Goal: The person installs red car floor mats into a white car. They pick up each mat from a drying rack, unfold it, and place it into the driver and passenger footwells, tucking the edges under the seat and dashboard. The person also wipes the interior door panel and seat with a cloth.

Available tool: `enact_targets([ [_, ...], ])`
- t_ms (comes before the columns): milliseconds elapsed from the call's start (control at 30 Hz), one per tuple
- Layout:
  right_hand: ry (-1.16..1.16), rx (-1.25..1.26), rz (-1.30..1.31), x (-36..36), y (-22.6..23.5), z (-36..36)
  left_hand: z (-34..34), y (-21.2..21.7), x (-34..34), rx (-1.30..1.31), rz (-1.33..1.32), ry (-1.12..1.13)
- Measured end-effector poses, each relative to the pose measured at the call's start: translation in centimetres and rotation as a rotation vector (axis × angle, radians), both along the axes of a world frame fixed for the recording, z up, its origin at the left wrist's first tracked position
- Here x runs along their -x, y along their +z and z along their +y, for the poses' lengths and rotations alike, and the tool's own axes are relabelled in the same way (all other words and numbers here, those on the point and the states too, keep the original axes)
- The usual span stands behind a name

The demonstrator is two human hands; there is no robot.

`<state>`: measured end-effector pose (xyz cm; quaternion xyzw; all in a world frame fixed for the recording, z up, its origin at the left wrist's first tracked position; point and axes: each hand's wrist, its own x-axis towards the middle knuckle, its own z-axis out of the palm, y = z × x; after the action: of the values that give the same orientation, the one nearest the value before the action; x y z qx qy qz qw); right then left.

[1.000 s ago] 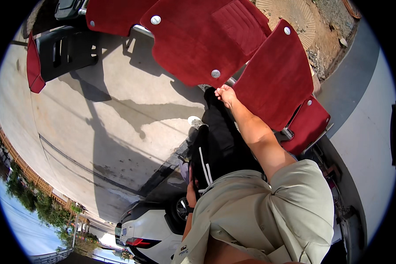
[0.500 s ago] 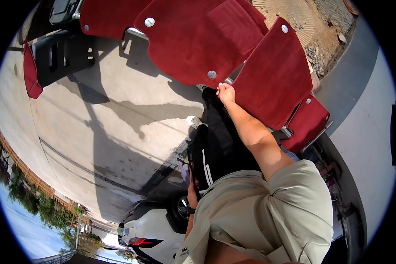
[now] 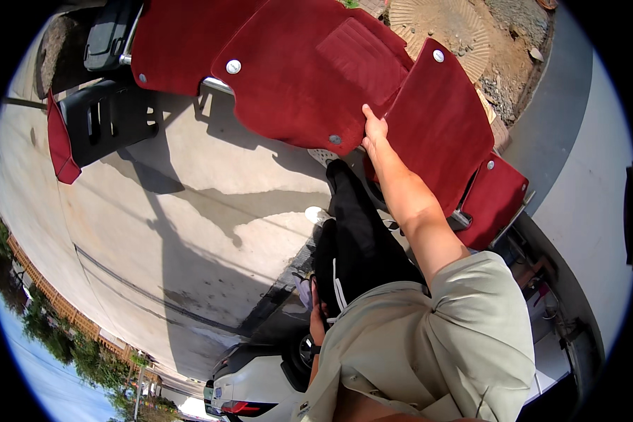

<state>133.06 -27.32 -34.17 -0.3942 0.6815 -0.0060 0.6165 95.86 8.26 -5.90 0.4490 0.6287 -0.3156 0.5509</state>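
My right hand point(image 3: 375, 131) is at the right-hand edge of a large red car floor mat point(image 3: 288, 77). Its thumb lies on the mat's face, and the other fingers are mostly hidden at the edge. Right beside it hangs a second red mat point(image 3: 443, 126), with a round metal snap near its top. Low beside my black trousers, my left hand point(image 3: 318, 318), with a dark watch at the wrist, is closed around a lilac, cloth-like thing point(image 3: 303, 291). My body partly hides that hand.
More red mats hang at the left point(image 3: 179, 42) and right point(image 3: 496, 204) along a metal rail point(image 3: 216, 85). A black plastic chair point(image 3: 109, 112) with a red piece on it stands at the left. A white car point(image 3: 260, 387) is parked behind me; a grey wall edge point(image 3: 566, 133) runs at the right.
My right hand has gone from a closed fist at the gap between two mats to the large mat's edge, thumb on top. The view has shifted slightly; my left hand stays low.
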Motion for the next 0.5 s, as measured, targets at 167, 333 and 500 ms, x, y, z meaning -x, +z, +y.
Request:
enact_targets([
  [167, 0.063, 0.002, -0.412, 0.8, 1.2, -1.9, 1.0, -1.6, -0.1, -0.143, -0.118, -0.213],
  [333, 0.065, -0.039, -0.567, 0.8, 4.8, -0.9, -1.5, 0.8, -7.1, -0.573, -0.517, -1.195],
  [500, 0.125, -0.061, -0.614, -0.7, 8.3, 0.7, -4.4, -0.9, -13.8, -0.378, -0.716, -1.07],
])
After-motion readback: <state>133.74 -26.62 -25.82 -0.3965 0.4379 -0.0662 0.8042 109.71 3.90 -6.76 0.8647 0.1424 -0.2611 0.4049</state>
